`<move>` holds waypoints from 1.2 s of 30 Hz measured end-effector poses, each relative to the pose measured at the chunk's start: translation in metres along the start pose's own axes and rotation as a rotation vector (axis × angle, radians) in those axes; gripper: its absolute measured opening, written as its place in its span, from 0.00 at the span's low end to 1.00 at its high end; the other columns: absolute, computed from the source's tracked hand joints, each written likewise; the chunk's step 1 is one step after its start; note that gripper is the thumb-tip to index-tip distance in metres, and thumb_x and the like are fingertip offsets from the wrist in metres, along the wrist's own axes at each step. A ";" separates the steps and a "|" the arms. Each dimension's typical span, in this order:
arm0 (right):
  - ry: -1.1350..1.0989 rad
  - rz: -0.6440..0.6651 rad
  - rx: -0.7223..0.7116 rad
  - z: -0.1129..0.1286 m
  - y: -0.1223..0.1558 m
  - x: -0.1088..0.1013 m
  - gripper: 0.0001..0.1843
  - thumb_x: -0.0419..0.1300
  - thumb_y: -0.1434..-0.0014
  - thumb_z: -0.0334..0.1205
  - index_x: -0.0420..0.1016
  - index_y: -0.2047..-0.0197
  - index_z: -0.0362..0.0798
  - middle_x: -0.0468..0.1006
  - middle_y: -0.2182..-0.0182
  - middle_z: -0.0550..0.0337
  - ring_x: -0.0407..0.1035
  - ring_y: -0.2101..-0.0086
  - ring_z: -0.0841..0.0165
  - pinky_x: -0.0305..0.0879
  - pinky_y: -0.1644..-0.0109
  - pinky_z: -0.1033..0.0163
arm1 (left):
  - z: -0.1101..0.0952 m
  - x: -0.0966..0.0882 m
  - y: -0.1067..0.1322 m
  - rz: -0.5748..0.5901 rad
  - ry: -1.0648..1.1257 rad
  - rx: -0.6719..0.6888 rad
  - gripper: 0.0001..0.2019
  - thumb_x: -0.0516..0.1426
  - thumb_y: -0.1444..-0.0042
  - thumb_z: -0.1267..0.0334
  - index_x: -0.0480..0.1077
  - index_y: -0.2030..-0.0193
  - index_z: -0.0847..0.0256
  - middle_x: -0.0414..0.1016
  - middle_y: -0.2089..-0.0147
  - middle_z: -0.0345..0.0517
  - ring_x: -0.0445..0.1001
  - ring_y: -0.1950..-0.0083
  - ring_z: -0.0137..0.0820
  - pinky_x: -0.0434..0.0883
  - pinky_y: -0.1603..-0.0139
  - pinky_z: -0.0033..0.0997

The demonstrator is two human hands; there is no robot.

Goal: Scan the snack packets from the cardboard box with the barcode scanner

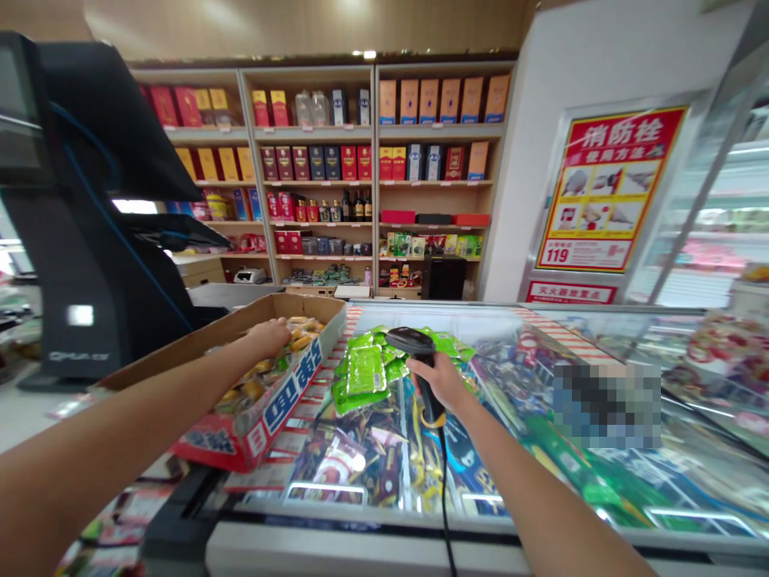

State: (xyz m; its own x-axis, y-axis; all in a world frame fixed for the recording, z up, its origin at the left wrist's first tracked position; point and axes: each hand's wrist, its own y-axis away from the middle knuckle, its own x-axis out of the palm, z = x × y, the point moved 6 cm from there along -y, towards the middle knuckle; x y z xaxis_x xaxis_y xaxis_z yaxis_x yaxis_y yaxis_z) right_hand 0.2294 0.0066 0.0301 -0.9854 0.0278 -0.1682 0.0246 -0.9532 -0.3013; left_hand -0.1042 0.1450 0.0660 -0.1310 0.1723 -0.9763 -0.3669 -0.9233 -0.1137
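Your left hand [267,338] stretches forward from the lower left of the frame, palm down and arm nearly level, and sits on top of the yellow snack packets [255,390] in a cardboard box [282,409]. Its fingers curve down into the pile, so you cannot tell from this view whether that grip is closed on a packet or only resting there. The box sits tilted, its red and blue printed side facing you, on the left end of a glass-topped freezer [360,535] at the centre-left of the frame.

Your right hand [441,383] comes up from the lower right with the wrist bent, and its grip is closed around the handle of a black barcode scanner [412,340]. The scanner's head tips forward just above a heap of green packets [366,370]. A black cord [445,497] drops from the scanner's base over the freezer's front edge to the bottom of the frame. More bright packets fill the freezer.

Beyond the freezer, wooden shelves [312,132] of boxes and bottles stand at the top centre, a black checkout screen [66,200] stands at the upper left, and a red and yellow poster [609,188] hangs at the upper right
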 end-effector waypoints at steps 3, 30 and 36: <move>-0.008 0.008 -0.014 0.001 0.000 0.000 0.18 0.61 0.51 0.48 0.69 0.85 0.47 0.69 0.88 0.61 0.65 0.87 0.71 0.61 0.81 0.66 | -0.011 -0.008 0.004 -0.097 -0.007 0.036 0.06 0.56 0.48 0.74 0.73 0.74 0.67 0.75 0.59 0.58 0.70 0.48 0.46 0.65 0.46 0.41; -0.114 0.140 -0.002 0.002 0.001 -0.004 0.16 0.63 0.49 0.50 0.72 0.78 0.47 0.71 0.86 0.61 0.65 0.85 0.70 0.65 0.80 0.65 | -0.176 0.032 -0.001 -0.274 2.392 0.091 0.13 0.67 0.56 0.68 0.71 0.64 0.64 0.78 0.64 0.44 0.78 0.62 0.30 0.74 0.53 0.34; 0.026 0.308 0.003 -0.002 0.006 0.005 0.17 0.63 0.45 0.48 0.72 0.80 0.48 0.71 0.87 0.61 0.63 0.86 0.70 0.61 0.79 0.64 | -0.163 0.043 0.000 -0.396 2.432 0.101 0.14 0.68 0.54 0.65 0.70 0.64 0.63 0.77 0.63 0.43 0.79 0.59 0.33 0.73 0.49 0.39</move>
State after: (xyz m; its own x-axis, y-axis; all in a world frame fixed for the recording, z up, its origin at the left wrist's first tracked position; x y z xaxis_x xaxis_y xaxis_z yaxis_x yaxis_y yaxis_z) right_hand 0.2247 0.0016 0.0253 -0.9270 -0.2552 -0.2749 0.3210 -0.9189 -0.2294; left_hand 0.0398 0.0963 -0.0056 0.6908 -0.3237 0.6465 -0.1357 -0.9363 -0.3238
